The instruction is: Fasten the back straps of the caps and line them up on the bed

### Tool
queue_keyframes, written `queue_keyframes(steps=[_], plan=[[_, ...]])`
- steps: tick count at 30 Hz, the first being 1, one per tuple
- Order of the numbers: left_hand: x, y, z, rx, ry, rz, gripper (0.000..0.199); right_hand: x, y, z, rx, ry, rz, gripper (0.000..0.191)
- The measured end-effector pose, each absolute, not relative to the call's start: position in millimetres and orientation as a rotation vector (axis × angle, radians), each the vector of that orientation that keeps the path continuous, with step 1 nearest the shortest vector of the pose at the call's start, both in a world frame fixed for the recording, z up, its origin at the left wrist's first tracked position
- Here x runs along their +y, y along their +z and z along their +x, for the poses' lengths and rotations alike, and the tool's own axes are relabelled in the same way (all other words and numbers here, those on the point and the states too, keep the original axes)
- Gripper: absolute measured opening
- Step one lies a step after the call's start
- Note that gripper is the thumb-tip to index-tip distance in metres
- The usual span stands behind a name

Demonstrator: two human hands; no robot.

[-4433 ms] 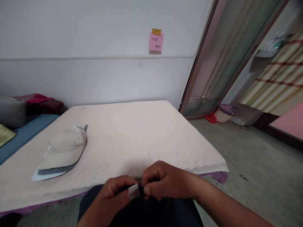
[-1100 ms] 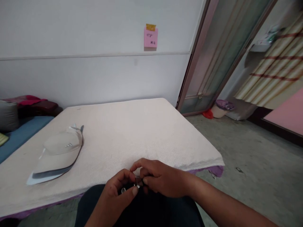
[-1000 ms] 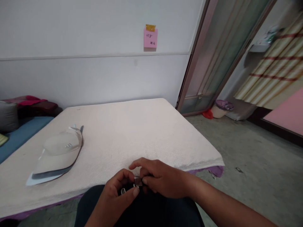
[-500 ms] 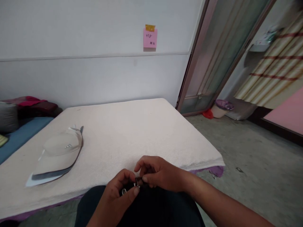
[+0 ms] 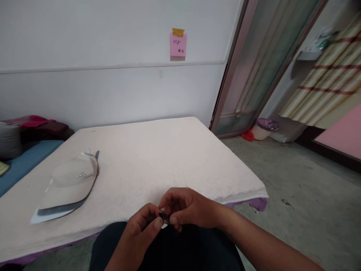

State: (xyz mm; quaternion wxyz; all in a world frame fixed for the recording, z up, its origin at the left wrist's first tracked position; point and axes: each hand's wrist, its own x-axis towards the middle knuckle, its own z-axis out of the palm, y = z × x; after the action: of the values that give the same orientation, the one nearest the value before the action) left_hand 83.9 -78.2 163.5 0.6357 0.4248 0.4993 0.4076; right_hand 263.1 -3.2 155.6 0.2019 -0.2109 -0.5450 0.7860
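Note:
Low in the head view, both hands meet over my lap around a small black binder clip [image 5: 161, 216] with a pale metal edge. My left hand [image 5: 140, 228] pinches it from the left, thumb and fingertips pressed to it. From the right, my right hand [image 5: 184, 210] grips its other side with thumb and curled fingers. The fingers cover much of the clip, so its wire handles hardly show.
A white-covered bed [image 5: 146, 158] spreads before me. At its left lie stacked caps [image 5: 72, 173], a beige one on top. A pink note [image 5: 178, 45] is taped to the wall. A waste bin [image 5: 263, 130] stands by the sliding door [image 5: 248, 67].
The clip has turned between my fingers; the wire loop that showed beside my left hand is no longer visible there. A pale edge now shows below my left thumb. Both hands have shifted only slightly.

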Motion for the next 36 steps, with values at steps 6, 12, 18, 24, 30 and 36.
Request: queue_keyframes(steps=[6,12,18,24,30,36], plan=[[-80,161,85,1.251,0.95,0.95,0.025,-6,162,263,-1.669,2.103,-0.652,0.024],[-80,158,83,1.271,0.915,0.897,0.024,-16,174,266,-2.021,1.592,-0.904,0.031],[-78,161,86,1.242,0.938,0.974,0.021,-27,186,262,-2.223,1.22,-1.001,0.022],[-80,161,87,1.25,0.939,0.976,0.021,-24,186,260,-2.263,1.192,-1.008,0.015],[-83,157,84,1.187,0.973,0.835,0.018,-18,192,263,-2.321,1.178,-0.999,0.013],[-82,150,84,1.189,0.968,0.745,0.014,-16,191,265,-2.322,1.208,-1.002,0.014]])
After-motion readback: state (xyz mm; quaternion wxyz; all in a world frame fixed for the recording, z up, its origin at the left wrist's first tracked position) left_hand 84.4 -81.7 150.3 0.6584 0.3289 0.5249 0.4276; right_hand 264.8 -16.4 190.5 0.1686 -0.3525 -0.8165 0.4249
